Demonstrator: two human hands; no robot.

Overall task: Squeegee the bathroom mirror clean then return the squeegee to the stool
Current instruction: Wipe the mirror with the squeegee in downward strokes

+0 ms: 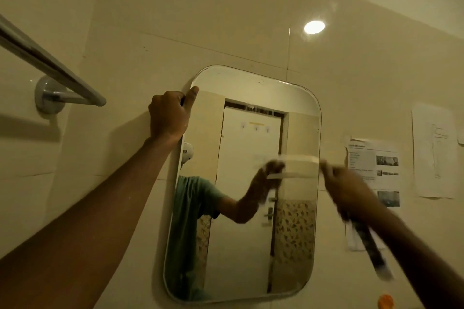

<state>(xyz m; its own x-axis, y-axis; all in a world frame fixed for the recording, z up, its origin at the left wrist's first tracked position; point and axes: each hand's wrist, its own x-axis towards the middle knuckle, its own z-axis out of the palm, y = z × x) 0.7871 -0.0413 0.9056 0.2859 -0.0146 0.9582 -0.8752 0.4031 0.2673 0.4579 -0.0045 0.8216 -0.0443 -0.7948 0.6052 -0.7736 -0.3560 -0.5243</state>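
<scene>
At the upper left edge of the mirror [241, 233], our left hand [168, 115] grips the rim, thumb on the glass, likely steadying it. Our right hand [351, 190], blurred, clasps the squeegee [371, 251] by its handle. We judge the blade meets the glass mid-right; the stool is out of view.

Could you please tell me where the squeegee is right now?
Head view, right side: the right hand grips the squeegee, blade at the right edge of the mirror.
</scene>
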